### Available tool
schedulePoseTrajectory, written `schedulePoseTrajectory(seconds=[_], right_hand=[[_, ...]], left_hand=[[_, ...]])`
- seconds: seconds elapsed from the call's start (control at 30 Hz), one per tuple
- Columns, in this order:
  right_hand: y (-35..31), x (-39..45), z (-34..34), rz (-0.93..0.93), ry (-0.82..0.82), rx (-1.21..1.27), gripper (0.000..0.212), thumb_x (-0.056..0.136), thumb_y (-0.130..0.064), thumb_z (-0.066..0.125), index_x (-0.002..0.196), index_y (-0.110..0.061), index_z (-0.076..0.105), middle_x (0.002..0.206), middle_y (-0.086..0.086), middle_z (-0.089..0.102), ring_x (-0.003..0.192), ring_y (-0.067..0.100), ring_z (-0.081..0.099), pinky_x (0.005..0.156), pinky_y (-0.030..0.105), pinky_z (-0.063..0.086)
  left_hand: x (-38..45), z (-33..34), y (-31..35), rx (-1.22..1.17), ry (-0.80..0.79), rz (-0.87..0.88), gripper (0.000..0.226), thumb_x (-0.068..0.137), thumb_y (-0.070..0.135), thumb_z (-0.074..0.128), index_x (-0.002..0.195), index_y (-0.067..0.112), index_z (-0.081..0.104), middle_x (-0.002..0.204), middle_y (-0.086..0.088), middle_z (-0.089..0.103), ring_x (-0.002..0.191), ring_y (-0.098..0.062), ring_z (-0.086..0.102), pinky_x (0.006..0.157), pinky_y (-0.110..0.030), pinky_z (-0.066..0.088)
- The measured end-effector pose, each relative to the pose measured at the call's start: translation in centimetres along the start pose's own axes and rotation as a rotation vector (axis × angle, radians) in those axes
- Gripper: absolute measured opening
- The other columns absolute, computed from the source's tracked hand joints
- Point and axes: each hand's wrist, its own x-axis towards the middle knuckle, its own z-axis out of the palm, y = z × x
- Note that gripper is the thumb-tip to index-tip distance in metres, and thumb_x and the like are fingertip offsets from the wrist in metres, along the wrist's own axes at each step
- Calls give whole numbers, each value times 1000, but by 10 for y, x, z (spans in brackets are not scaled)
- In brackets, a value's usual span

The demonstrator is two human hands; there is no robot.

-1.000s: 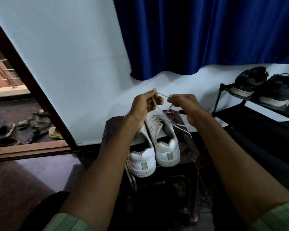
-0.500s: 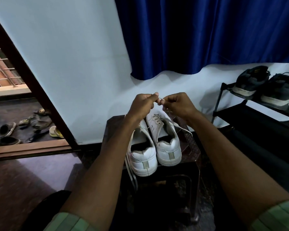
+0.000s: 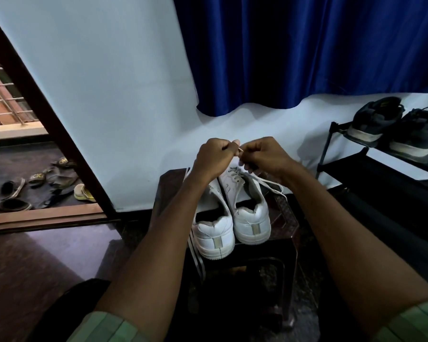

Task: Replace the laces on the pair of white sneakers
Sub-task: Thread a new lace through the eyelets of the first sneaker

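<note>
Two white sneakers (image 3: 232, 218) stand side by side on a dark stool (image 3: 286, 218), heels toward the viewer. Above them, the left hand (image 3: 214, 157) and right hand (image 3: 263, 155) almost meet, both pinching a white lace (image 3: 269, 185). Sandals (image 3: 38, 177) outside show partial yellow lettering, unreadable.

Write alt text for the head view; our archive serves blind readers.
Both hands, left hand and right hand, pinch a white lace above two white sneakers on a dark stool. Blue curtain behind; dark shoes on a rack to the right.
</note>
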Motion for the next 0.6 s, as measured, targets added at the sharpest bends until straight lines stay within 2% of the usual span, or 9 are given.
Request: schedulePoseTrajectory(seconds=[0.07, 0.13, 0.17, 0.23, 0.27, 0.33, 0.4, 0.47, 0.6], right_hand=[[11, 5, -4, 112, 138, -1, 13, 96, -5, 67, 94, 2, 78, 67, 14, 66, 49, 14, 56, 55, 28, 46], [18, 6, -11, 155, 229, -10, 11, 94, -3, 69, 97, 3, 78, 66, 10, 66, 41, 6, 53, 45, 19, 44], [18, 5, -14, 146, 229, -48, 12, 91, -3, 71, 100, -1, 79, 70, 7, 69, 44, 2, 56, 44, 16, 43], [16, 3, -17, 92, 151, -58, 25, 88, -5, 76, 112, -9, 79, 89, 2, 76, 60, -2, 65, 53, 13, 47], [13, 1, -16, 68, 80, -9, 29, 87, -5, 78, 116, -11, 77, 97, 4, 77, 64, 0, 67, 58, 16, 50], [9, 1, -12, 38, -11, 6, 23, 87, -8, 79, 110, -13, 80, 92, 13, 77, 62, 12, 62, 62, 29, 52], [5, 2, -9, 1, -22, -54, 14, 90, -7, 75, 101, -12, 82, 87, 25, 75, 64, 23, 58, 65, 39, 52], [6, 2, -10, -19, 2, -95, 11, 92, -4, 73, 99, -6, 81, 89, 28, 75, 69, 26, 61, 69, 45, 56], [6, -3, -11, -43, -61, -43, 12, 91, 0, 74, 102, 3, 79, 92, 27, 76, 75, 24, 68, 69, 25, 60]], left_hand=[[2, -5, -4, 42, 4, 3, 40, 103, 44, 57, 70, 26, 73, 49, 18, 58, 63, -9, 59, 74, -32, 49], [2, -8, -8, 90, -16, -1, 38, 105, 37, 54, 74, 26, 73, 51, 17, 57, 65, -4, 56, 78, -30, 47], [2, -9, -10, 122, -32, 6, 37, 106, 33, 53, 76, 26, 74, 55, 18, 58, 66, -2, 56, 81, -30, 48], [1, -8, -14, 191, -47, 45, 34, 105, 32, 55, 78, 27, 76, 65, 20, 64, 67, -1, 60, 86, -32, 54], [0, -7, -14, 213, -49, 69, 31, 102, 33, 60, 77, 28, 77, 63, 18, 67, 65, -2, 63, 84, -33, 57], [-2, -4, -12, 240, -42, 101, 22, 95, 33, 70, 75, 28, 78, 59, 13, 70, 56, 0, 65, 74, -32, 61], [-5, -3, -10, 267, -7, 114, 16, 89, 30, 78, 74, 26, 77, 58, 11, 70, 54, -3, 66, 68, -34, 62], [-8, -1, -8, 276, 23, 126, 14, 87, 30, 82, 76, 24, 77, 60, 8, 71, 56, -8, 68, 66, -36, 63], [-8, 0, -10, 217, -19, 113, 17, 91, 25, 79, 74, 21, 77, 60, 6, 72, 53, -5, 69, 69, -34, 63]])
